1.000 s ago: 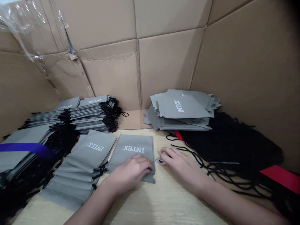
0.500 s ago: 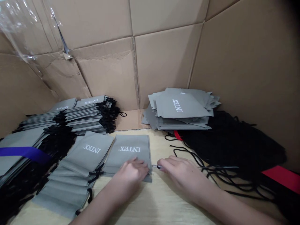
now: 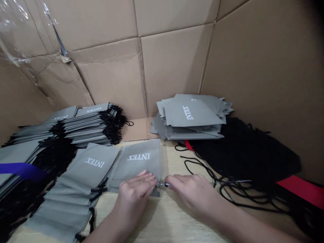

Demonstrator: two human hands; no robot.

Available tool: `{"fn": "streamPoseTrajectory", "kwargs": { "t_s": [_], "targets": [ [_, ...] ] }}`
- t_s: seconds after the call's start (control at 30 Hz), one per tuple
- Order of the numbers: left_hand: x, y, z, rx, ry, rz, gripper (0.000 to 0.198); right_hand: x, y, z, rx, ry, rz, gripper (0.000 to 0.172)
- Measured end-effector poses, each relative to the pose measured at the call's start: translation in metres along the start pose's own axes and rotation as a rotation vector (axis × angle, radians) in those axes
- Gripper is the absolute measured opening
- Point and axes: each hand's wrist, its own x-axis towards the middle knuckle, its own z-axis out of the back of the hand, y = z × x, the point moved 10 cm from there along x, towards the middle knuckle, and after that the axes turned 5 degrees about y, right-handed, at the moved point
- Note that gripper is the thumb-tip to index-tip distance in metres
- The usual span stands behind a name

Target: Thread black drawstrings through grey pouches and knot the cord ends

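A grey fabric pouch [image 3: 138, 160] printed INTEX lies flat on the wooden table [image 3: 174, 162]. My left hand [image 3: 134, 192] grips its lower right edge, the fingers hiding part of the hem. My right hand [image 3: 187, 192] pinches a small metal threading tool [image 3: 162, 184] with a dark tip. The tool's tip meets the pouch's right edge, between my hands. Black cords [image 3: 222, 189] trail on the table to the right of my right hand.
Stacks of corded grey pouches [image 3: 83, 126] fill the left, with a purple strap [image 3: 20, 170] across one. Cordless grey pouches [image 3: 189, 114] stack at the back, beside a black cord heap [image 3: 240, 155] and a red strip [image 3: 302, 190]. Cardboard [image 3: 172, 67] walls surround the table.
The view has drifted left and up. My hands stay at the pouch's right edge, and the metal tool stays against it.
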Motion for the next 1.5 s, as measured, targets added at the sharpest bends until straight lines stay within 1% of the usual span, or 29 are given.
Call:
{"fn": "streamPoseTrajectory", "kwargs": {
  "t_s": [0.13,0.27,0.43,0.6,0.67,0.7,0.77,0.8,0.83,0.93,1.0,1.1,1.2,1.27,1.33,1.4,1.5],
  "targets": [
    [0.0,-0.008,0.007,-0.048,-0.021,-0.032,0.011,0.0,0.0,0.002,0.013,-0.003,-0.008,0.011],
    [-0.003,-0.01,0.006,-0.065,-0.016,-0.048,0.012,-0.001,0.0,0.0,0.012,-0.001,-0.005,0.01],
    [-0.006,-0.008,-0.001,-0.025,0.055,-0.062,0.015,-0.005,0.003,-0.001,0.003,-0.011,0.006,0.016],
    [-0.005,-0.023,-0.004,0.029,0.114,-0.158,0.018,-0.007,0.013,-0.003,-0.086,-0.027,0.005,0.021],
    [-0.004,-0.028,-0.008,0.046,0.129,-0.177,0.02,-0.007,0.015,-0.005,-0.119,-0.03,-0.009,0.024],
    [-0.004,-0.028,-0.01,0.039,0.136,-0.176,0.02,-0.007,0.015,-0.006,-0.119,-0.023,-0.02,0.024],
    [-0.004,-0.024,-0.014,0.003,0.145,-0.147,0.019,-0.006,0.013,-0.005,-0.074,-0.01,-0.046,0.014],
    [-0.004,-0.019,-0.016,-0.013,0.151,-0.118,0.017,-0.006,0.01,-0.004,-0.038,-0.005,-0.061,0.008],
    [-0.004,-0.013,-0.017,-0.02,0.155,-0.083,0.016,-0.006,0.007,-0.001,-0.007,-0.006,-0.079,0.006],
    [-0.003,0.004,-0.018,-0.005,0.168,-0.001,0.014,-0.006,-0.004,0.01,0.022,-0.006,-0.13,0.018],
    [-0.004,0.01,-0.02,-0.009,0.192,0.002,0.015,-0.005,-0.007,0.012,0.003,0.008,-0.124,0.021],
    [-0.008,0.011,-0.028,-0.038,0.231,-0.023,0.019,-0.005,-0.006,0.008,0.0,0.021,-0.096,0.021],
    [-0.012,0.005,-0.036,-0.088,0.242,-0.026,0.021,-0.005,0.0,-0.002,0.048,0.021,-0.09,0.02],
    [-0.013,-0.001,-0.043,-0.123,0.289,-0.023,0.021,-0.005,0.005,-0.01,0.099,0.034,-0.08,0.019],
    [-0.013,-0.004,-0.049,-0.137,0.364,-0.01,0.02,-0.004,0.008,-0.014,0.146,0.053,-0.075,0.019],
    [-0.011,0.002,-0.047,-0.121,0.407,0.025,0.018,-0.004,0.002,-0.01,0.167,0.052,-0.102,0.02],
    [-0.004,0.02,-0.029,-0.071,0.358,0.089,0.018,-0.003,-0.019,0.004,0.129,0.026,-0.175,0.021]
  ]
}}
